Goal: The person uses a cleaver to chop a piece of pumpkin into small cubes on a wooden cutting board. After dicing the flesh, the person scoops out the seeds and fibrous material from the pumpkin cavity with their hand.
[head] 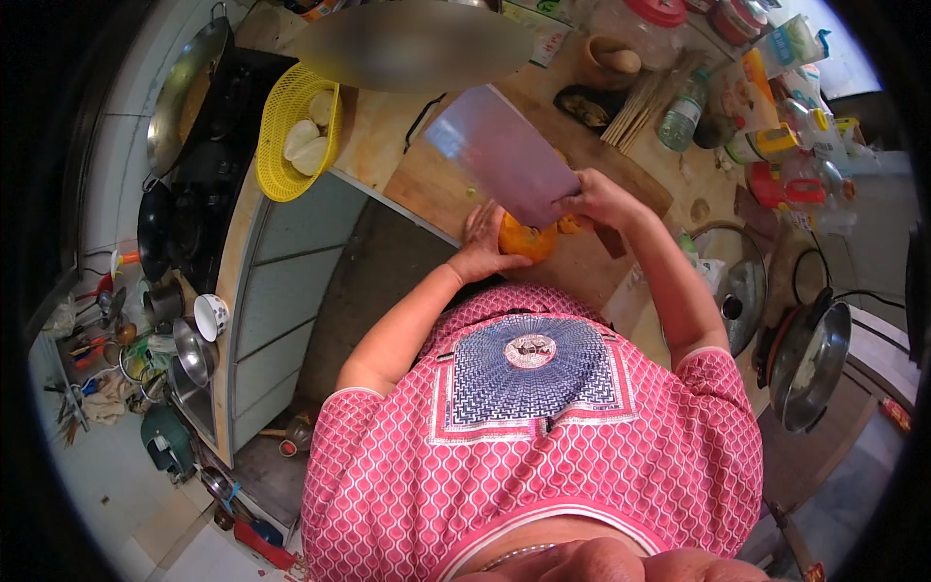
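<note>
My left hand grips the left side of a piece of orange pumpkin near the front edge of a wooden cutting board. In my right hand is a broad cleaver; its wide blade is tilted over the board and its lower corner meets the pumpkin. Part of the handle shows below my right hand. A smaller orange bit lies by the pumpkin, partly covered by that hand. The blade hides the middle of the board.
A yellow plastic basket with pale vegetables stands left of the board, beside a black stove with a wok. Chopsticks, a clay mortar and bottles crowd the right back. A glass lid lies right of my right arm.
</note>
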`<state>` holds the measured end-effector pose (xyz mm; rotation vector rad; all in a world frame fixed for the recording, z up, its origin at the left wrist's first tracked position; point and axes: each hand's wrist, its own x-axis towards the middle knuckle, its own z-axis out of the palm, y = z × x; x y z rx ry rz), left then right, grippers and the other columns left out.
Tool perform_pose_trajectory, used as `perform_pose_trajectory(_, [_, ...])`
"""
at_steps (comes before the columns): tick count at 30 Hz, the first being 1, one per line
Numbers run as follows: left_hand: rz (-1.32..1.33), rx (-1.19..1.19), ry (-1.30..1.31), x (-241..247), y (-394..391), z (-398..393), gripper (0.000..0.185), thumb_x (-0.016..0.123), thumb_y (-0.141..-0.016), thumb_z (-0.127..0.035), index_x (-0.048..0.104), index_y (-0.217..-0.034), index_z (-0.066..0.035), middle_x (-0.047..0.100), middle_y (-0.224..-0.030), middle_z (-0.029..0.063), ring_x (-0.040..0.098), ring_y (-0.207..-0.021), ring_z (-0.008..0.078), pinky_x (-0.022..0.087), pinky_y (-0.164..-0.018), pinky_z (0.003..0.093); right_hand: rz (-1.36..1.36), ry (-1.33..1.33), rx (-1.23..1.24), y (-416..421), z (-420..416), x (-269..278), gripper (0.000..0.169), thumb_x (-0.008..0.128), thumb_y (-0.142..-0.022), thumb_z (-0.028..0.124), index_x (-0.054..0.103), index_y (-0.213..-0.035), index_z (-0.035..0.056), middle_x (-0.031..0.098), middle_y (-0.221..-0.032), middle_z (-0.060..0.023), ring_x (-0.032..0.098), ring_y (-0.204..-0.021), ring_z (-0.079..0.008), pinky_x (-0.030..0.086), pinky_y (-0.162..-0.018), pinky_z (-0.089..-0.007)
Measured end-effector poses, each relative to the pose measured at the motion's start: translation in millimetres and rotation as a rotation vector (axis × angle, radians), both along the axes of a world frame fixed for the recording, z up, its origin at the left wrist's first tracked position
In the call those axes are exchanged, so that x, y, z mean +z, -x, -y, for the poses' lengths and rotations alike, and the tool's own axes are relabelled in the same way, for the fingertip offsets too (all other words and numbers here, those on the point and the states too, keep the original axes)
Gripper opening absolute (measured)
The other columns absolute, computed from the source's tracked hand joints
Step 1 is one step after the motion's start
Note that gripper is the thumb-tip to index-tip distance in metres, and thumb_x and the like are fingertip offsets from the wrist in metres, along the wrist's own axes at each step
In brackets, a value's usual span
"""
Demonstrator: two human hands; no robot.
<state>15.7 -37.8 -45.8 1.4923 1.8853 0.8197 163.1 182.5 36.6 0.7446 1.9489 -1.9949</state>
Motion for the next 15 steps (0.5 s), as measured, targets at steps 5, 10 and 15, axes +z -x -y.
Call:
perform_pose_trajectory(5, [0.015,0.036,-0.042,9,6,3,0.107,0.08,-0.063,-0.056,0.032,-0.142,-0.004,0.039,-0.143,0.0189,0.029,-0.139,0.0329,0.014,-0.115,0.0463,-0.051,0.064,-0.446,-36,57,-1,0.014,0.065,-0.085,0.01,0.064,-0.093,-0.0017,0.057,-0.062,-0.0027,0.051,-0.046,-0.0103,0.041,-0.044,-0.0269])
perform_pose_trajectory(10, [-0.048,0.12,-0.08,3,-6,11,0.106,0.081,-0.065,-0.054,0.028,-0.143,-0.005,0.039,-0.142,0.0179,0.031,-0.137,0.034,0.014,-0.114,0.0495,-0.125,0.214,-0.784,-64,79,-7,0.015,0.064,-0.086,0.01,0.061,-0.096,-0.0003,0.055,-0.061,-0.0022,0.05,-0.043,-0.0112,0.04,-0.04,-0.0268])
perform_pose_trajectory(15, [-0.129,0.124,-0.059,6,-7,19,0.105,0.081,-0.066,-0.049,0.024,-0.145,-0.01,0.033,-0.146,0.0168,0.027,-0.139,0.0344,0.011,-0.113,0.0545,-0.126,0.277,-0.852,-64,85,-11,0.016,0.065,-0.086,0.012,0.059,-0.096,0.001,0.055,-0.065,-0.0027,0.048,-0.042,-0.0114,0.038,-0.039,-0.0269])
